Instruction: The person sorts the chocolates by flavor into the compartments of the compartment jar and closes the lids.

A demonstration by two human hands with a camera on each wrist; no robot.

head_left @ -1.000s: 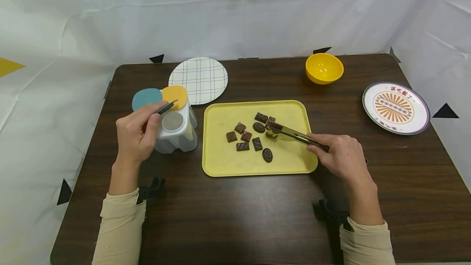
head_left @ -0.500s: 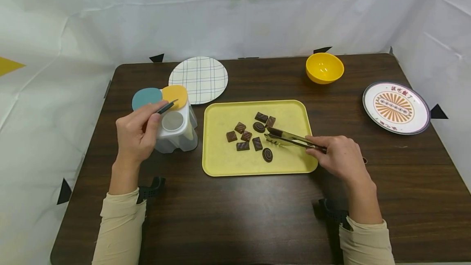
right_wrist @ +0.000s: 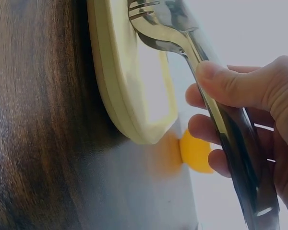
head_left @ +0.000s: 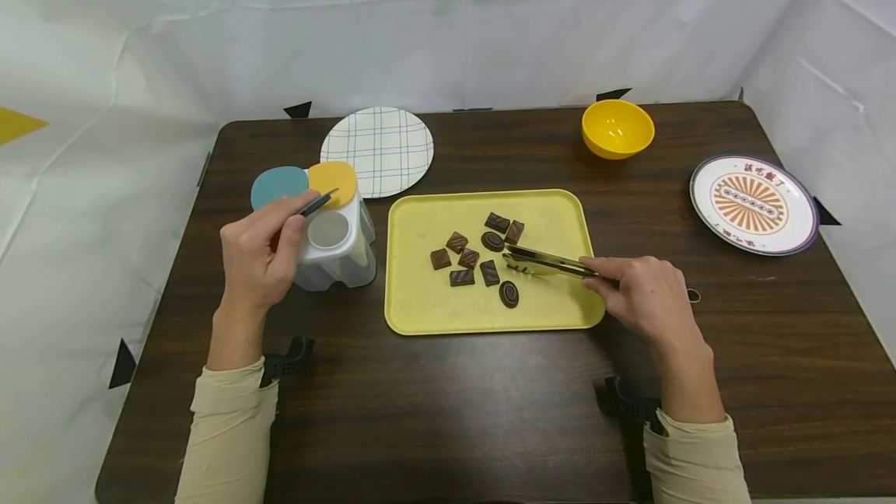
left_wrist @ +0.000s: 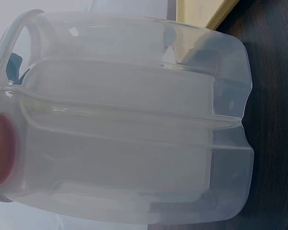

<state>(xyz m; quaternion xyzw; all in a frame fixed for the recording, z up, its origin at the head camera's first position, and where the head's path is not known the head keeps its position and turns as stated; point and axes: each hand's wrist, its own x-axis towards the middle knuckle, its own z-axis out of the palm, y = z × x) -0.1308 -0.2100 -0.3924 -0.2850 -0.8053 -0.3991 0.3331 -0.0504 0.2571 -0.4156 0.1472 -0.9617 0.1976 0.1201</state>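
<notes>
In the head view my left hand pinches a thin dark flap, perhaps a lid seen edge-on, above a clear container. Teal and yellow lids cover parts of its top, and one round opening shows near the front. My right hand grips metal tongs, thumb on one arm and fingers on the other. The tongs' toothed tip hangs over the yellow tray, right of several chocolates, with nothing visible between the arms. In the right wrist view the tongs slant past the tray's corner.
A checked plate lies behind the container. At the back right stands a yellow bowl, with a patterned round plate to its right. All sit on a dark wooden table against white sheeting.
The tongs moved off a chocolate near the back, slightly toward me, and their arms have drawn closer together. My left hand stays still at the container.
</notes>
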